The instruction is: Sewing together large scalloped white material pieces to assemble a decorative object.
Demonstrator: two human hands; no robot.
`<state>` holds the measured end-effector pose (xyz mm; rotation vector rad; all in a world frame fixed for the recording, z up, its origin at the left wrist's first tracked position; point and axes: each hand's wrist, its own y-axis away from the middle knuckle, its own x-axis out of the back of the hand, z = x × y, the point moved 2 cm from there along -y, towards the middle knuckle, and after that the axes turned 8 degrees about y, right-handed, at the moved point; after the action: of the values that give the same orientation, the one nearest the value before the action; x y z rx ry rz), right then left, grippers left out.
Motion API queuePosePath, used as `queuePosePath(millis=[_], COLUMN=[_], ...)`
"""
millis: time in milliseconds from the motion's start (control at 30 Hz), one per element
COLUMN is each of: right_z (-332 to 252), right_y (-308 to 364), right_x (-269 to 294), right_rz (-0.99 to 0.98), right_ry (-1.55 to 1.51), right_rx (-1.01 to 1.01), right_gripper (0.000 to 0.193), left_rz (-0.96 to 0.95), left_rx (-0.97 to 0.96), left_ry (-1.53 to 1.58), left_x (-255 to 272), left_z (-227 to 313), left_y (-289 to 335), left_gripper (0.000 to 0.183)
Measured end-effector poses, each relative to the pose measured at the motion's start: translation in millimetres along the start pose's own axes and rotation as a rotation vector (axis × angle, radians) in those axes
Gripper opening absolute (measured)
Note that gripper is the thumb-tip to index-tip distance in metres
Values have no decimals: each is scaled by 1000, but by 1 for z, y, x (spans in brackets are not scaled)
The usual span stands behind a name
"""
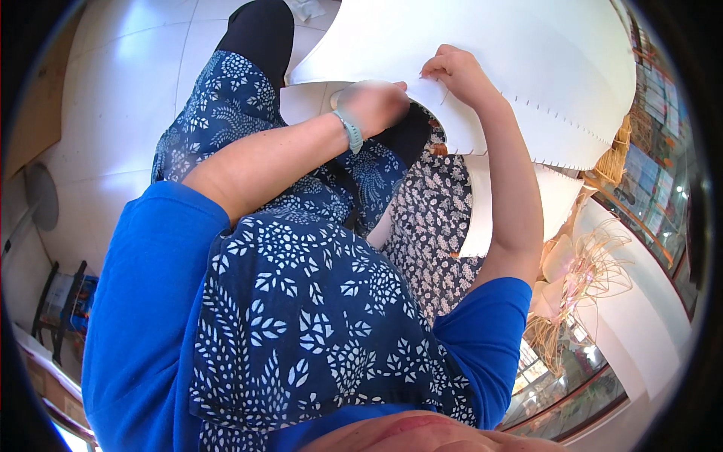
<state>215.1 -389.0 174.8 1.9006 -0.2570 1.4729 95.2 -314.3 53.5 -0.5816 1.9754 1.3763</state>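
A large white sheet [512,45] with a curved edge spreads over the upper right, across my lap. Short dark marks like stitches run in a row along its right part. My left hand [373,105], with a pale green band on the wrist, grips the sheet's curved near edge; part of this hand is blurred. Just to the right, my right hand [458,74] is bent over the same edge with thumb and fingers pinched together. Whatever is between those fingertips is too small to make out. A narrower white flap [461,124] hangs down below the right hand.
Another white piece [520,200] lies under my right forearm, beside dark floral cloth [429,218]. A bundle of thin straw-like strands [576,275] stands at the right, near glass-fronted shelves [655,166]. A dark round disc [41,197] and a black rack [60,309] are at the left.
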Motion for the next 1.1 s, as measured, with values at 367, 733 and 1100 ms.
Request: queuePosePath(millis=[367, 733, 1100], right_z=[-48, -35, -46], right_y=[-12, 4, 19], right_x=[-15, -10, -18], right_rz=[44, 325, 600], right_ry=[539, 235, 111], right_rx=[209, -7, 0], right_gripper=[10, 12, 9], left_rz=[-15, -14, -9], left_rx=[29, 10, 29], left_ry=[18, 9, -11], left_x=[4, 2, 5], left_z=[2, 3, 4], left_y=[-2, 1, -4], left_gripper=[7, 8, 9])
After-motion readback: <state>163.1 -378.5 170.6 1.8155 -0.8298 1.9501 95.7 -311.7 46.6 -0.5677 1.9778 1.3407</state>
